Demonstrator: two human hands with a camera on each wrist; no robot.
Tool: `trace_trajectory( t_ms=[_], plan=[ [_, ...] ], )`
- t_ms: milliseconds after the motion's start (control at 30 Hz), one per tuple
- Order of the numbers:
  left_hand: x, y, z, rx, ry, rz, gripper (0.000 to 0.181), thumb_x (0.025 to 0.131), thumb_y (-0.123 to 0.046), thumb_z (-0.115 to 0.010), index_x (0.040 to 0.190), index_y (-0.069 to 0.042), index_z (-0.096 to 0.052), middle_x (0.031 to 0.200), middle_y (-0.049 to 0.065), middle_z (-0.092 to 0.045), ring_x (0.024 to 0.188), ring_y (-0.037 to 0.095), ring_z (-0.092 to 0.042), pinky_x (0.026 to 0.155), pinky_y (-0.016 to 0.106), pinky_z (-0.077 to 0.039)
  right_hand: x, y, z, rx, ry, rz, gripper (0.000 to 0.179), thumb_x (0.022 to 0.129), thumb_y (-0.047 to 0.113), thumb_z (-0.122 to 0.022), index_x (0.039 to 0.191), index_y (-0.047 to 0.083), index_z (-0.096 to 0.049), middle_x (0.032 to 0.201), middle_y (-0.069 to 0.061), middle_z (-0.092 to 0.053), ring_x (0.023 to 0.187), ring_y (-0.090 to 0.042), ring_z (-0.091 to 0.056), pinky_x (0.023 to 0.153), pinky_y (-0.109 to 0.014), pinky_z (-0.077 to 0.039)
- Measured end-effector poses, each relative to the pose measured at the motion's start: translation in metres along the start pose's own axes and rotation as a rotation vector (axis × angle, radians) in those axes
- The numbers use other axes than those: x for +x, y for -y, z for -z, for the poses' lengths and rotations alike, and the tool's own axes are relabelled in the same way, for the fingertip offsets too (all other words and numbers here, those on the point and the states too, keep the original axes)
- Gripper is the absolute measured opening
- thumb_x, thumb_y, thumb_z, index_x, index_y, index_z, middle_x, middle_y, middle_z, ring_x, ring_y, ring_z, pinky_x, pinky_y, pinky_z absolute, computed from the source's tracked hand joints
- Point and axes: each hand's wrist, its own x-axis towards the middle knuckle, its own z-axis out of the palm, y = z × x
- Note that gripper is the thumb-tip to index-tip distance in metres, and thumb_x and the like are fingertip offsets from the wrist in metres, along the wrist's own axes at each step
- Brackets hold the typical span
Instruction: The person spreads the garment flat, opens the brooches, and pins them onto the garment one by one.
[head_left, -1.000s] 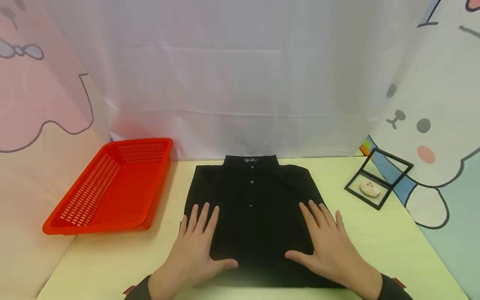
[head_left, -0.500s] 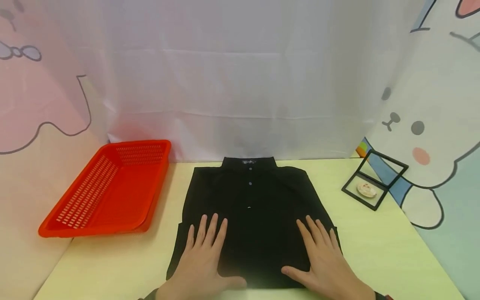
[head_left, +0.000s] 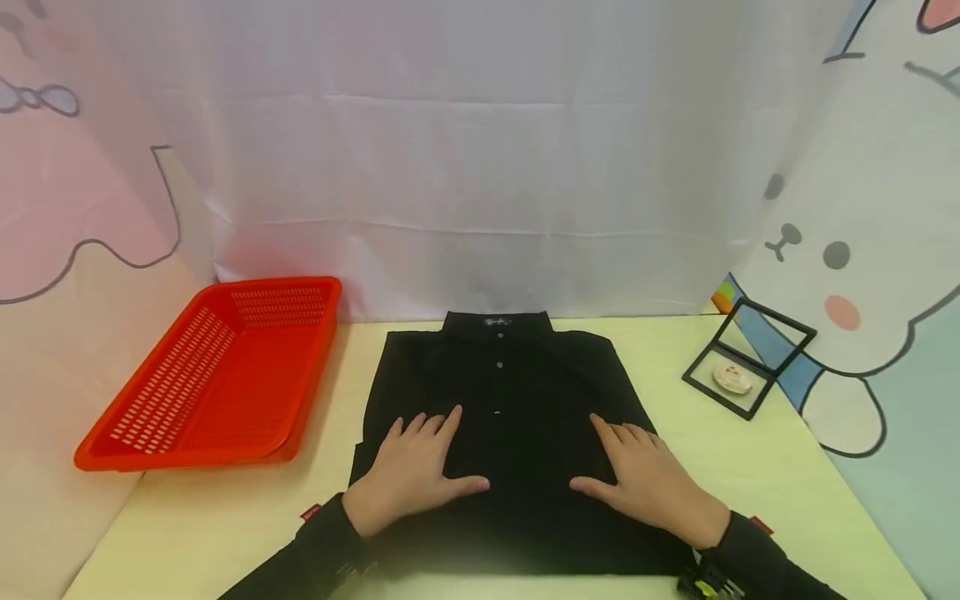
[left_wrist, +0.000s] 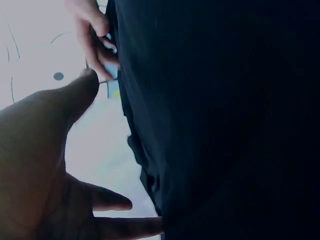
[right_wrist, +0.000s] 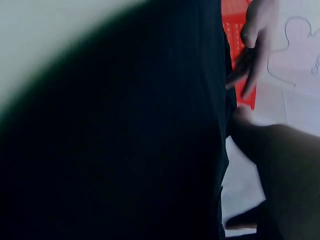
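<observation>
Probably this is smoothing: the left hand (head_left: 411, 471) and right hand (head_left: 648, 479) lie spread, empty, over the black shirt (head_left: 516, 450), contact unclear; next move likely needs gripping its edge.

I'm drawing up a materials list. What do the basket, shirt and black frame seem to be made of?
Basket: probably smooth plastic; its slotted walls look moulded.
Shirt: matte fabric, fibre unclear; it shows soft creases.
Frame: perhaps plastic or coated metal; its slim, evenly dark bars fit either.
</observation>
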Motion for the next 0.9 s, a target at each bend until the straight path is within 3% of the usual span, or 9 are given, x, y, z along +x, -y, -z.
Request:
trace_trajectory(
  t_ms=[100,233,333,500,733,900],
  plan=[
    [0.004,0.009,0.000,0.045,-0.030,0.012,0.096,0.084,-0.078,-0.064,0.152,-0.011,-0.051,0.133,0.013,-0.065,0.120,0.035,-0.063,0.097,0.056,-0.050,0.006,-0.004,0.005,-0.009,0.013,0.017,0.082,0.093,0.067,-0.061,0.142,0.002,-0.057,0.132,-0.020,-0.065,0.116,-0.042,-0.063,0.089,-0.062,-0.052],
    [0.009,0.021,-0.002,0.107,-0.097,0.001,0.071,0.085,-0.058,-0.077,0.132,-0.006,-0.067,0.111,0.014,-0.070,0.095,0.032,-0.067,0.076,0.046,-0.056,0.015,-0.009,0.012,0.025,0.038,0.019,0.052,0.094,0.042,-0.073,0.125,0.000,-0.068,0.114,-0.017,-0.071,0.100,-0.037,-0.069,0.076,-0.056,-0.056],
    [0.014,0.029,-0.002,0.059,-0.110,0.013,0.051,0.082,-0.044,-0.086,0.112,-0.005,-0.071,0.093,0.012,-0.069,0.079,0.028,-0.065,0.066,0.042,-0.056,0.020,-0.013,0.014,0.109,0.102,0.003,0.044,0.091,0.030,-0.078,0.117,-0.003,-0.069,0.108,-0.018,-0.072,0.097,-0.036,-0.070,0.077,-0.053,-0.058],
    [0.020,0.037,-0.005,-0.075,-0.060,0.040,0.043,0.076,-0.033,-0.093,0.098,-0.004,-0.069,0.080,0.008,-0.064,0.070,0.022,-0.061,0.063,0.038,-0.054,0.028,-0.018,0.010,0.201,0.172,-0.034,0.041,0.090,0.022,-0.080,0.116,-0.008,-0.068,0.109,-0.021,-0.072,0.100,-0.038,-0.070,0.081,-0.054,-0.058],
    [0.033,0.041,-0.004,-0.045,-0.065,0.030,0.045,0.077,-0.034,-0.092,0.096,-0.001,-0.068,0.079,0.010,-0.061,0.071,0.027,-0.060,0.065,0.040,-0.053,0.047,-0.022,0.007,0.188,0.156,-0.043,0.041,0.090,0.020,-0.080,0.117,-0.009,-0.067,0.112,-0.024,-0.070,0.102,-0.040,-0.069,0.080,-0.057,-0.056],
    [0.041,0.047,0.002,-0.106,0.009,0.075,0.046,0.079,-0.032,-0.090,0.106,-0.001,-0.070,0.090,0.012,-0.067,0.078,0.027,-0.065,0.071,0.041,-0.057,0.058,-0.023,0.012,0.180,0.159,-0.041,0.041,0.092,0.020,-0.078,0.118,-0.009,-0.066,0.113,-0.024,-0.070,0.100,-0.039,-0.069,0.079,-0.057,-0.056]
  ],
)
